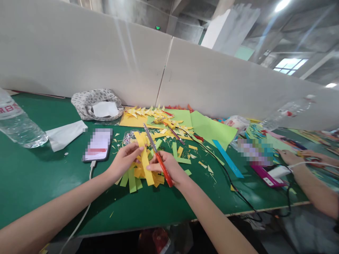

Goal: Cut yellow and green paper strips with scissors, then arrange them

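Note:
Between my two hands a yellow paper strip [145, 160] stands at a slant. My left hand [127, 157] pinches its left edge near the upper part. The fingertips of my right hand [168, 165] touch the strip's lower right side, and the same hand holds scissors [159, 157] with red handles, blades pointing up and away. Whether the blades are apart is hard to see. Below the hands lies a loose pile of yellow and green paper strips [132, 180]. Further back are fringed yellow paper pieces [144, 112] and a yellow glue gun [165, 121] with a black cord.
A charging phone [98, 144], a white tissue [67, 134], a water bottle [19, 120] and a patterned cloth pouch [96, 104] stand left. Green sheets [212, 128], a blue strip [227, 158] and a purple power strip [267, 175] lie right. Another person's hands [291, 160] work at far right.

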Motion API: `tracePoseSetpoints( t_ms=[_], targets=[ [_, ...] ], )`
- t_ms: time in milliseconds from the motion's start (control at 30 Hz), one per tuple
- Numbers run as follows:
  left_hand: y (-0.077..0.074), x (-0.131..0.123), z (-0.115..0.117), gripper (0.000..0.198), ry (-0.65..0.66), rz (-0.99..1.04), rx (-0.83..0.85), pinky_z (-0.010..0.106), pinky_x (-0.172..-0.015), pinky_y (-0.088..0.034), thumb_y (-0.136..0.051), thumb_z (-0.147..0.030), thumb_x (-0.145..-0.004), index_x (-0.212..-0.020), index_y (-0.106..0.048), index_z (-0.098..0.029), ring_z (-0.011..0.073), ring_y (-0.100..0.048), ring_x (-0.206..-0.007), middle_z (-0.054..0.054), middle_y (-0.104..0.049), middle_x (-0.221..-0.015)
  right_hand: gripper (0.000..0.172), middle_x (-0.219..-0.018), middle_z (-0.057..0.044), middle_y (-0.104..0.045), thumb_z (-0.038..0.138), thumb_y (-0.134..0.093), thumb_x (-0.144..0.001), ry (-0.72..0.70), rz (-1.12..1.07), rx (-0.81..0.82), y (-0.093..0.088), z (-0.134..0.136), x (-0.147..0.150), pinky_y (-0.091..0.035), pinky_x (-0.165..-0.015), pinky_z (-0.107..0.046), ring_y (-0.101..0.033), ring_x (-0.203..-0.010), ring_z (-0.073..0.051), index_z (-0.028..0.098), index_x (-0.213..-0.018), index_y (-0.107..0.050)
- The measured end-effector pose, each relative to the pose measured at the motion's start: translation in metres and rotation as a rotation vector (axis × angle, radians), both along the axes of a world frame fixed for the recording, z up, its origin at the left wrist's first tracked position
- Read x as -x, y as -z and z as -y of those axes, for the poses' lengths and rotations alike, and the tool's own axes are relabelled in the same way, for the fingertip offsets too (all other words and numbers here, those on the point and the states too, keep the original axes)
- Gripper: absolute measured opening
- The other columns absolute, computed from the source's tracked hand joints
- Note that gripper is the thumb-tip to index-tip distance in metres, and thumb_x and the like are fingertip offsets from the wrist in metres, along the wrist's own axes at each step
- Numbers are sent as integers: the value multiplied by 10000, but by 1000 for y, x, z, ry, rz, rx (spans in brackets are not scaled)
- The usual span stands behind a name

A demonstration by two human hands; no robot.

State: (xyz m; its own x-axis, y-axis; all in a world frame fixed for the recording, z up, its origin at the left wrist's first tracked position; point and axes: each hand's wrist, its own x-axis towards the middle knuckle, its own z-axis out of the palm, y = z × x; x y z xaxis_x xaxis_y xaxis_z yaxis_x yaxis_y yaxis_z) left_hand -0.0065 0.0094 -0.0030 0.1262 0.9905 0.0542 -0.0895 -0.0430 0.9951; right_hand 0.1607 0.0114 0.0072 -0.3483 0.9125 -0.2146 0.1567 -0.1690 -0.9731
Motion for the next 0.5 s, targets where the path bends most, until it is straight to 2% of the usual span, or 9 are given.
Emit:
tracePoseSetpoints(
  t_ms=[133,233,300,400,500],
  targets=[
    [6,4,-6,259,-105,-19,-59,261,-636,-499,-586,-325,-724,-947,-599,-194,162,-577,-799,46,-614,-927,349,-584,50,-535,253,-728,-496,-4,-95,126,-3,10,2,-361,-452,-205,-477,-491,-81,189,-637,-416],
    [10,3,-4,208,-103,-208,-227,273,-655,-493,-591,-267,-712,-908,-627,-207,180,-594,-817,57,-633,-929,344,-542,67,-490,257,-722,-508,53,-186,174,-9,12,5,-387,-457,-211,-487,-483,-85,190,-635,-409],
    [11,1,1,186,-58,-343,-328,282,-663,-487,-559,-231,-730,-894,-647,-223,186,-607,-797,63,-653,-908,333,-527,79,-453,253,-714,-521,106,-253,176,-12,12,6,-369,-446,-196,-455,-463,-66,189,-632,-407],
    [10,0,7,229,58,-432,-460,307,-735,-473,-537,-174,-721,-900,-663,-242,208,-612,-833,62,-671,-905,329,-525,93,-401,232,-715,-524,186,-328,166,-13,11,5,-344,-439,-170,-411,-458,-43,187,-628,-405],
    [10,-1,10,326,81,-472,-492,332,-797,-458,-571,-150,-678,-983,-640,-240,228,-609,-887,64,-663,-987,327,-554,83,-407,227,-716,-527,234,-365,155,-14,9,4,-390,-486,-171,-442,-497,-46,186,-617,-404]
  ],
)
